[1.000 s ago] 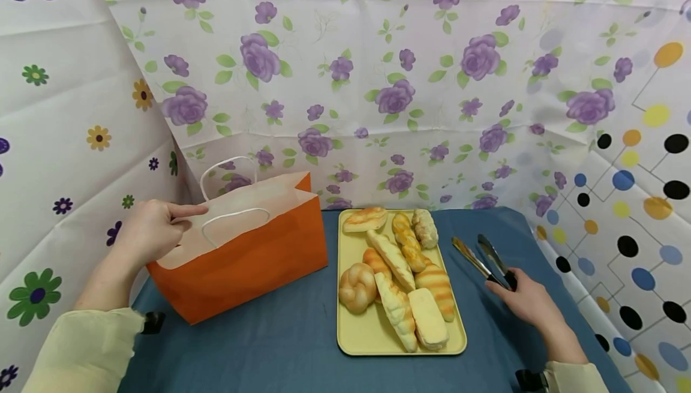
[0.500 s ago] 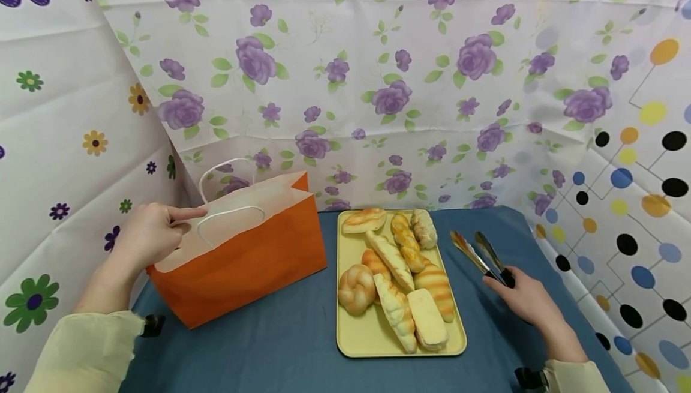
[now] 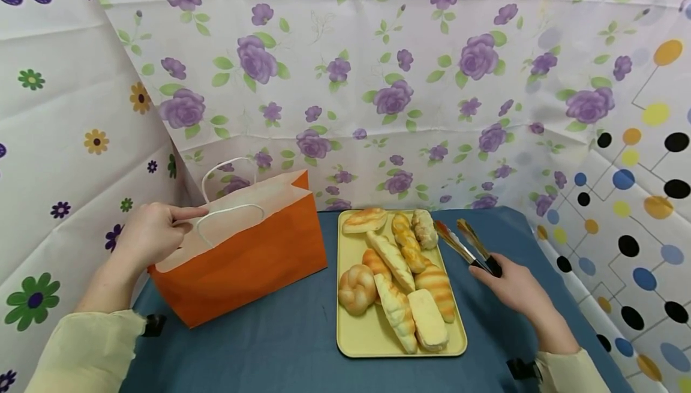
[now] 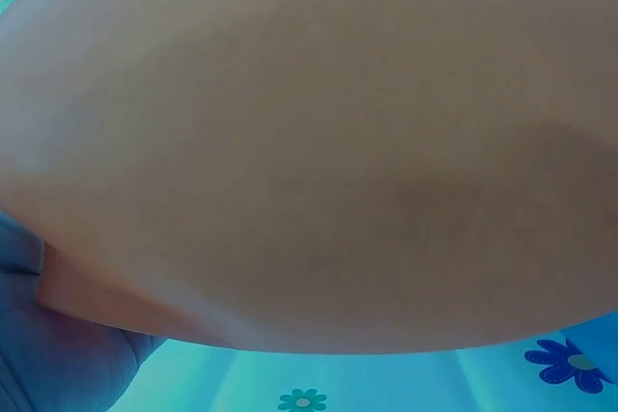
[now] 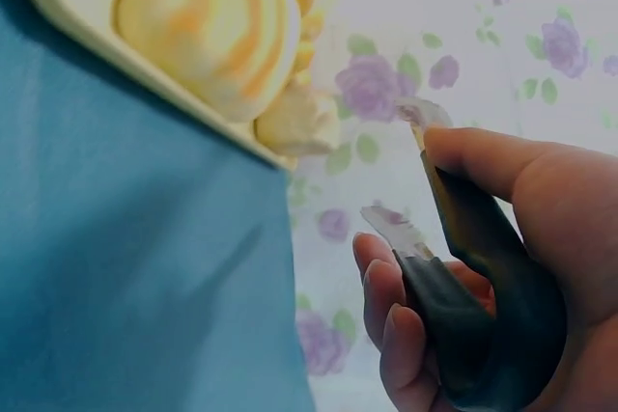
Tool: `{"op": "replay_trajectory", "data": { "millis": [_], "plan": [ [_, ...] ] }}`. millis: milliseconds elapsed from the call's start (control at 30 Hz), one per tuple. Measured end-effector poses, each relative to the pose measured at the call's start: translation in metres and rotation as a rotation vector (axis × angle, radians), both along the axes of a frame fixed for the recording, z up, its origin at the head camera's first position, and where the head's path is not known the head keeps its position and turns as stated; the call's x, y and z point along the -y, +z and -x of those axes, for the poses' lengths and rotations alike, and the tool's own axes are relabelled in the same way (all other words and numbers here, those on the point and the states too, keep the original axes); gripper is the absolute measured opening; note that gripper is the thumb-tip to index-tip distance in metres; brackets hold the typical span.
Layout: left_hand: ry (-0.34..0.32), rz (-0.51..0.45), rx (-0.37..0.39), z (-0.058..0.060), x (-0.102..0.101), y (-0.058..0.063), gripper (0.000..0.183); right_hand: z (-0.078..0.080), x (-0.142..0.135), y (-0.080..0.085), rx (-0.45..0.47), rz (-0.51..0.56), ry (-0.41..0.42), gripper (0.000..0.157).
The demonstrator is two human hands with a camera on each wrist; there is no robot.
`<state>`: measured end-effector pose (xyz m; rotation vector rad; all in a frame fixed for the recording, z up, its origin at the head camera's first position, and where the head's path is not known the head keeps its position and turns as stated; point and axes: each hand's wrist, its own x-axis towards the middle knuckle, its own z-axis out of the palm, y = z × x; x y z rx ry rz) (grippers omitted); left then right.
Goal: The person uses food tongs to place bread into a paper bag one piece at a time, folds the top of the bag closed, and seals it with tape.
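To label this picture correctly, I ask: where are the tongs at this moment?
In the head view, the tongs are in the right hand, beside the right edge of the yellow tray.

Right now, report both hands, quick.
Left hand: at the mouth of the orange bag; whether it grips the bag cannot be told.
Right hand: holding the tongs, their arms apart.
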<state>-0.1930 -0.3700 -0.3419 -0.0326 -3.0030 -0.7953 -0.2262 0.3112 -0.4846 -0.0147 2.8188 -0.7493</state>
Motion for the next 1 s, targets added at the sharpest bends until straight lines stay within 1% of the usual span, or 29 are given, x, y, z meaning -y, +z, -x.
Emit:
{"op": "replay_trajectory", "data": {
  "millis": [133, 267, 467, 667, 800, 867, 1000],
  "plan": [
    [0.001, 0.005, -0.015, -0.001, -0.001, 0.001, 0.046, 0.001, 0.010, 0.007, -0.027, -0.002, 0.022, 0.096],
    [-0.002, 0.009, -0.024, -0.001, -0.001, 0.002, 0.047, 0.000, 0.020, 0.013, -0.048, -0.008, 0.043, 0.095],
    [0.001, -0.001, -0.018, -0.003, -0.001, 0.001, 0.049, -0.001, 0.036, 0.020, -0.060, 0.019, 0.074, 0.090],
    [0.006, -0.004, -0.003, -0.004, 0.000, 0.002, 0.047, 0.004, 0.050, 0.022, -0.037, 0.022, 0.094, 0.092],
    [0.001, -0.003, 0.000, -0.005, -0.001, 0.002, 0.047, 0.007, 0.057, 0.025, -0.037, -0.020, 0.107, 0.105],
    [0.000, -0.001, -0.002, -0.005, -0.001, 0.002, 0.047, 0.008, 0.062, 0.027, -0.028, -0.030, 0.110, 0.108],
    [0.007, -0.002, 0.004, -0.004, -0.003, 0.002, 0.048, 0.007, 0.069, 0.032, -0.008, -0.035, 0.132, 0.099]
  ]
}}
